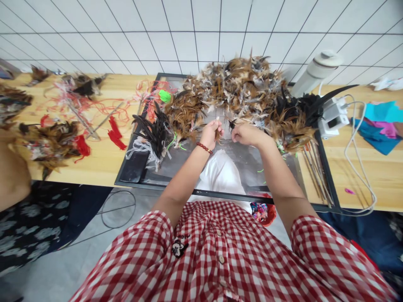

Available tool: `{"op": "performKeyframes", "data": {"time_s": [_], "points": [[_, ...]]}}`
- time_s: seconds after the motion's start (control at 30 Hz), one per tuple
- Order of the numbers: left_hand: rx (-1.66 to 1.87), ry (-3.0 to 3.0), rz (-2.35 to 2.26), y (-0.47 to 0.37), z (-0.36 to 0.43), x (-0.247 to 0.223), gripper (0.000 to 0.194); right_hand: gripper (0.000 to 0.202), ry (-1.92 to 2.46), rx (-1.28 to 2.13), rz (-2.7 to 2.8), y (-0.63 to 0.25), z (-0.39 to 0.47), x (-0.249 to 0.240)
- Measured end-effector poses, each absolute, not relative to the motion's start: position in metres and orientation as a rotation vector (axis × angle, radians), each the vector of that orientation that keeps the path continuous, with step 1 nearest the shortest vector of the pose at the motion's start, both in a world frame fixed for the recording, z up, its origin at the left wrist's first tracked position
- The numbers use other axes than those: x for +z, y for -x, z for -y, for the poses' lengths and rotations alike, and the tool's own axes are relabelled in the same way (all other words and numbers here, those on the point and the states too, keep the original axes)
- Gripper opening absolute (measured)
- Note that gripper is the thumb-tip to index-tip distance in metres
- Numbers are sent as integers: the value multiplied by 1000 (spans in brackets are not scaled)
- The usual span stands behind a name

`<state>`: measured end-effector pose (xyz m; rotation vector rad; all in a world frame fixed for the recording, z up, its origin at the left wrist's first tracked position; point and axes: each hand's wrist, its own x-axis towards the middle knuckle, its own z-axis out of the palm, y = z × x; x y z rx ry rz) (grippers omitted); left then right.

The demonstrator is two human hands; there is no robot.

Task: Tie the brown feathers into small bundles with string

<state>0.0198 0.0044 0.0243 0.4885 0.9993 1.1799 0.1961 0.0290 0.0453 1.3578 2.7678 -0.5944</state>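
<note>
My left hand (210,135), with a beaded bracelet at the wrist, is closed in a pinch. A few brown feathers (218,135) hang from its fingers, and a pale tip shows above the fingertips. Just to its right, my right hand (247,133) is curled with its fingers together. Something small and dark shows at its fingertips, too small to name. Beyond both hands rises a big heap of brown and grey feathers (236,86). A bunch of black feathers (155,130) with pale ties lies left of my hands, and more black feathers (302,109) lie to the right.
A black-framed glass panel (185,172) lies on the wooden table (108,174), with white cloth (220,172) over its front. Thin sticks (316,172), a white adapter (335,117) and its cable lie right. Red string (115,134) and feather bundles (53,142) lie left, near another person's arm (12,167).
</note>
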Motion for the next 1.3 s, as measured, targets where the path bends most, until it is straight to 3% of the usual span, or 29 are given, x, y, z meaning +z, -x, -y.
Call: {"op": "performKeyframes", "data": {"time_s": [0.13, 0.3, 0.5, 0.63, 0.8, 0.97, 1.07, 1.2, 1.3], "points": [[1042, -470, -953, -21, -2, 25, 24, 29, -1569, -522, -3208, -195, -23, 54], [1063, -414, -791, -22, -1, 25, 14, 29, -1412, -542, -3313, -188, -19, 49], [1237, -291, -713, -18, -1, 32, 31, 28, -1516, -713, -3446, -193, -27, 42], [1282, -285, -718, -14, -1, 39, 29, 23, -1760, -503, -3182, -200, -28, 52], [1340, -319, -837, -11, -3, 41, 26, 28, -1616, -416, -2579, -203, -20, 69], [1326, -348, -898, -11, -5, 39, 28, 41, -1539, -248, -2613, -204, -21, 56], [1319, -378, -930, -13, -5, 35, 28, 36, -1627, -205, -2614, -205, -25, 45], [1319, -429, -995, -19, -5, 30, 28, 21, -1738, -431, -2826, -206, -29, 47], [1331, -491, -1006, -24, -5, 26, 26, 14, -1894, -1043, -3033, -200, -28, 53]]}}
